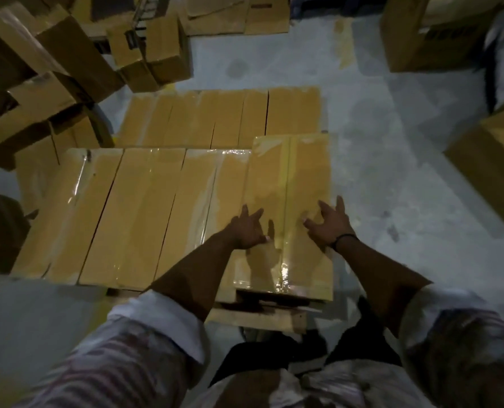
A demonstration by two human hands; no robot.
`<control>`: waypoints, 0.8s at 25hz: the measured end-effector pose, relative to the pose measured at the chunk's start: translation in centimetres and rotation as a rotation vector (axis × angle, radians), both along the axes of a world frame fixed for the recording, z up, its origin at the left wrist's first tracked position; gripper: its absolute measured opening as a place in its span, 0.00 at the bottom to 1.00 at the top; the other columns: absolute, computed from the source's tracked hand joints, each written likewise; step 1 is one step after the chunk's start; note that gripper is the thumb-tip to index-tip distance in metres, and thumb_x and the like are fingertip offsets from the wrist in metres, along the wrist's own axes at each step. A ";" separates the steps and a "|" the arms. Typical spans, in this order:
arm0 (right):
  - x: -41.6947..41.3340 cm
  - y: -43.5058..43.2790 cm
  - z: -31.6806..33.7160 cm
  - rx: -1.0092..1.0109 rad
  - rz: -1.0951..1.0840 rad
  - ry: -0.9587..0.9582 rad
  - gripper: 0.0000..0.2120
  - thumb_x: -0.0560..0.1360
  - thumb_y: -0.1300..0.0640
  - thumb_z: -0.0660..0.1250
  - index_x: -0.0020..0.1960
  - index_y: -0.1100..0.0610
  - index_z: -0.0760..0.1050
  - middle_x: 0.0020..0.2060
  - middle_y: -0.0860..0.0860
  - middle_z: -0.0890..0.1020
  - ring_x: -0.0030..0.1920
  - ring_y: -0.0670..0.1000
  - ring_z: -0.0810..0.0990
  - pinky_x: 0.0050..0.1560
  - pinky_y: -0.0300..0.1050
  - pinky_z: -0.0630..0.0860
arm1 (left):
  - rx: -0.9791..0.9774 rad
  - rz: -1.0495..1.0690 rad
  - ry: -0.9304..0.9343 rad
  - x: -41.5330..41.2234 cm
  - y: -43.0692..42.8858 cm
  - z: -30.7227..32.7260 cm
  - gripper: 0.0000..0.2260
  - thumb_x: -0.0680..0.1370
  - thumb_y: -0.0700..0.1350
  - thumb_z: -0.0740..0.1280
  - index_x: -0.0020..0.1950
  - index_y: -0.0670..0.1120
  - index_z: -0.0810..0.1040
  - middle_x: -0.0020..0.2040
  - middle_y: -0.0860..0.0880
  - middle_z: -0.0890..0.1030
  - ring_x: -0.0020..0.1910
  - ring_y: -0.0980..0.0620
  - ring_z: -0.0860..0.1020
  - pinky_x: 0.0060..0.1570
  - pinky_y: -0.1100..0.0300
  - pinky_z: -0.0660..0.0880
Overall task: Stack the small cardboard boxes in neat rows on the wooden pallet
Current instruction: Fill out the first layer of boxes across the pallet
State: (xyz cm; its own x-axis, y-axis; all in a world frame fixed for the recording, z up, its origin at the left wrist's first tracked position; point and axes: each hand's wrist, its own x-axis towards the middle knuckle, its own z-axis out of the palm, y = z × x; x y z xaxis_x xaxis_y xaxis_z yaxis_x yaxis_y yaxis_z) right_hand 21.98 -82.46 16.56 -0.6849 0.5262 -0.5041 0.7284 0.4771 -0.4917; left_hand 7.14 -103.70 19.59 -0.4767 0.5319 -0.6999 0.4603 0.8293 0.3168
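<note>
A long taped cardboard box (289,178) lies at the right end of the near row of boxes (121,207) on the wooden pallet (259,318). It sits slightly higher than its neighbours. My left hand (249,229) rests flat with spread fingers on its near left part. My right hand (328,223) touches its right part with the fingers spread and bent, holding nothing. Behind lies a lower far row of boxes (215,116).
Loose cardboard boxes are piled at the left (39,83) and back (156,54). Larger boxes stand at the right (492,172) and top right (427,33). Grey concrete floor (392,157) stretches to the right of the pallet.
</note>
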 end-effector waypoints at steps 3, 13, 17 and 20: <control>2.4 -2.3 -3.2 -0.082 -0.052 -0.165 0.48 0.70 0.29 0.69 0.81 0.48 0.55 0.82 0.54 0.45 0.76 0.66 0.63 0.72 0.63 0.68 | -0.080 -0.020 -0.007 2.9 -4.4 -1.9 0.44 0.78 0.61 0.70 0.84 0.52 0.46 0.83 0.40 0.43 0.80 0.31 0.51 0.77 0.37 0.56; 9.1 -8.2 -7.7 -0.057 -0.076 -0.227 0.44 0.73 0.35 0.70 0.81 0.46 0.55 0.81 0.57 0.47 0.77 0.65 0.59 0.74 0.59 0.64 | 0.124 0.172 0.006 8.8 -9.8 -6.8 0.26 0.78 0.47 0.72 0.74 0.42 0.71 0.68 0.40 0.78 0.67 0.40 0.76 0.64 0.52 0.73; 11.6 -9.0 -9.0 -0.092 -0.146 -0.115 0.44 0.73 0.40 0.73 0.81 0.50 0.56 0.81 0.58 0.48 0.77 0.63 0.61 0.74 0.53 0.63 | 0.174 0.268 -0.026 11.1 -9.6 -8.7 0.23 0.80 0.46 0.71 0.72 0.40 0.72 0.68 0.39 0.77 0.66 0.41 0.76 0.58 0.58 0.70; 12.5 -9.2 -9.8 -0.144 -0.212 -0.088 0.44 0.74 0.41 0.73 0.82 0.53 0.56 0.80 0.61 0.54 0.77 0.62 0.61 0.75 0.54 0.63 | 0.204 0.390 -0.013 12.1 -9.2 -9.4 0.18 0.79 0.46 0.72 0.67 0.43 0.76 0.67 0.38 0.78 0.64 0.41 0.77 0.58 0.61 0.72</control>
State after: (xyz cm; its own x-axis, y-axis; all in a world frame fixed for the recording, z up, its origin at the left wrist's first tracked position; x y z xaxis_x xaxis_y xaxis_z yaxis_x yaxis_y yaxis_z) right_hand 34.49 -91.66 6.74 -0.5173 0.5717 -0.6368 0.8475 0.2391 -0.4739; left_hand 19.27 -112.90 10.16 -0.6612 0.4419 -0.6063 0.1202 0.8601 0.4958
